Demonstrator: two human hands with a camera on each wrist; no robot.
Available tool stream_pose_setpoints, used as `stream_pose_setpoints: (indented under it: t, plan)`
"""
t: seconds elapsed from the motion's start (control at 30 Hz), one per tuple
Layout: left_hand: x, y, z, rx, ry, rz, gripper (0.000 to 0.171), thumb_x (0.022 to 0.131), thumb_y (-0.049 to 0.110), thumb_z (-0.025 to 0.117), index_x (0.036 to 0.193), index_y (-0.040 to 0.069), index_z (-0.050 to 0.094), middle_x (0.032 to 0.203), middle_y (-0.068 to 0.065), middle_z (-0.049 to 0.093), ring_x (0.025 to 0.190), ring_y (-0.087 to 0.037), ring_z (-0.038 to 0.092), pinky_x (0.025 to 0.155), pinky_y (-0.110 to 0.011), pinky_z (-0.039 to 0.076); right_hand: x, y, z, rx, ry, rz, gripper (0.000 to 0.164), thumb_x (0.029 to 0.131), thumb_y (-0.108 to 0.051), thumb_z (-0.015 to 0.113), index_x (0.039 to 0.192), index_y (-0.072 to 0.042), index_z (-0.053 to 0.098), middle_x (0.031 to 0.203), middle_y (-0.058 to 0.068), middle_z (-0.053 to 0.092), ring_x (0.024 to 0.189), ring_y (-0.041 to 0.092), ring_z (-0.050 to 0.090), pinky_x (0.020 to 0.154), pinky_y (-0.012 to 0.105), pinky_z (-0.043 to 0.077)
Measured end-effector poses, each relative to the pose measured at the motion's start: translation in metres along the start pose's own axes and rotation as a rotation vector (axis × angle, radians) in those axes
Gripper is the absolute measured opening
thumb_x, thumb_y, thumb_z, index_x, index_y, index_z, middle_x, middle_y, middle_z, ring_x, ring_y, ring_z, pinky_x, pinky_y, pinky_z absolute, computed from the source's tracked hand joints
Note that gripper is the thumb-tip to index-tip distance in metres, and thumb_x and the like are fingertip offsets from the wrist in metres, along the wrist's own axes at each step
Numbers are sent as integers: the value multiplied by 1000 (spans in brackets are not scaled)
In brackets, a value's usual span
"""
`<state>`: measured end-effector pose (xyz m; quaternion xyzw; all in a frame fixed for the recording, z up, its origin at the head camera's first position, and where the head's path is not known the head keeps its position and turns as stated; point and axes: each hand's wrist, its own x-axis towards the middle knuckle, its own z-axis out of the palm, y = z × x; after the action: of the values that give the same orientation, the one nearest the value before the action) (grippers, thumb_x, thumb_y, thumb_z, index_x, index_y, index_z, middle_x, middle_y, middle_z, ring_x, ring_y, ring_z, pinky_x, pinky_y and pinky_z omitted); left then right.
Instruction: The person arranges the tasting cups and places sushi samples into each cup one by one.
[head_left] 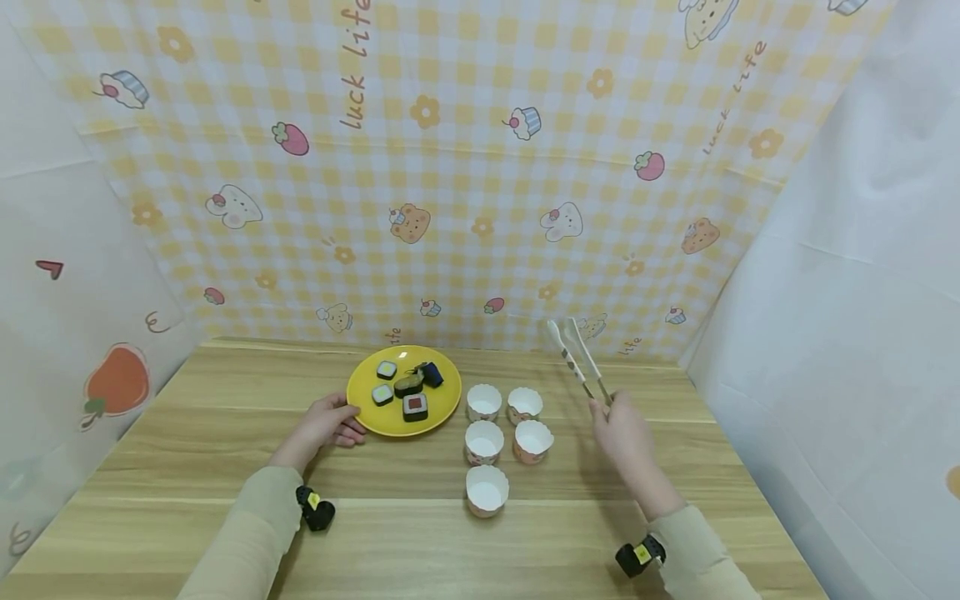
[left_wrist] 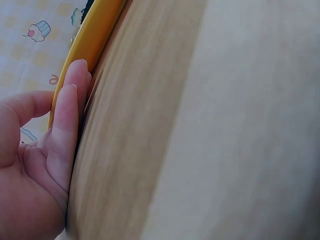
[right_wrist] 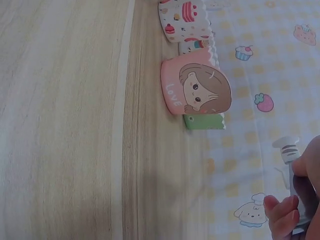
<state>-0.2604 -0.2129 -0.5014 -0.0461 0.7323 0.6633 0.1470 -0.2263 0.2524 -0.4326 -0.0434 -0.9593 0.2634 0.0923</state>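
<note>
My left hand (head_left: 322, 425) grips the left rim of a round yellow plate (head_left: 442, 398), thumb at the rim and fingers (left_wrist: 65, 112) against its underside. Several pieces of toy sushi sit on the plate: a large roll with a red centre (head_left: 415, 407), two small white rolls (head_left: 386, 370), a brownish oval piece (head_left: 408, 384) and a dark piece (head_left: 432, 374). To the right of the cups, my right hand (head_left: 626, 433) holds a pair of tongs (head_left: 576, 354) by the handle end. Their white tips are spread, with nothing between them, and point toward the back wall.
Several paper baking cups stand in two columns right of the plate, among them a pink one (right_wrist: 175, 90) and a front white-lined one (head_left: 487, 490). A checked cloth (head_left: 480, 183) hangs behind the wooden table (head_left: 375, 542). White cloth (head_left: 840, 333) closes both sides.
</note>
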Motion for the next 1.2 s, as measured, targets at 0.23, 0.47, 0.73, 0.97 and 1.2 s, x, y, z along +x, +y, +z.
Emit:
stream_pose_setpoints:
  t: [0.23, 0.47, 0.73, 0.97, 1.2]
  plan:
    - [1, 0, 0, 1, 0, 0, 46, 99, 9, 44, 136, -13, 28, 75, -11, 66, 63, -20, 67, 56, -30, 56, -5, -6, -3, -32, 13, -88, 45, 97, -32, 57, 110, 11, 49, 65, 9, 53, 47, 18, 46, 39, 29, 39]
    - [-2, 1, 1, -7, -12, 6, 45, 99, 9, 45, 135, -14, 29, 75, -11, 66, 62, -20, 67, 56, -30, 56, -10, -20, -6, -41, -18, -156, 45, 93, -35, 62, 105, 7, 55, 61, 4, 49, 48, 16, 43, 41, 29, 37]
    - [-3, 3, 1, -4, -14, 15, 41, 99, 7, 43, 132, -14, 30, 73, -10, 66, 61, -18, 67, 55, -29, 56, -19, -37, -8, -52, -24, -230, 45, 91, -37, 66, 103, 4, 56, 57, 1, 47, 44, 12, 41, 38, 27, 35]
    - [-1, 2, 0, -11, -20, 23, 41, 99, 7, 42, 132, -14, 30, 72, -10, 66, 61, -18, 67, 55, -29, 56, -24, -52, -7, -82, -44, -302, 41, 89, -37, 68, 99, 2, 58, 57, -1, 45, 45, 11, 39, 39, 27, 33]
    - [-3, 3, 1, -5, -20, 25, 45, 99, 7, 42, 135, -15, 26, 73, -10, 65, 61, -19, 67, 55, -29, 56, -20, -58, -4, -108, -84, -391, 40, 86, -39, 69, 95, -1, 58, 56, -5, 45, 45, 9, 39, 40, 26, 33]
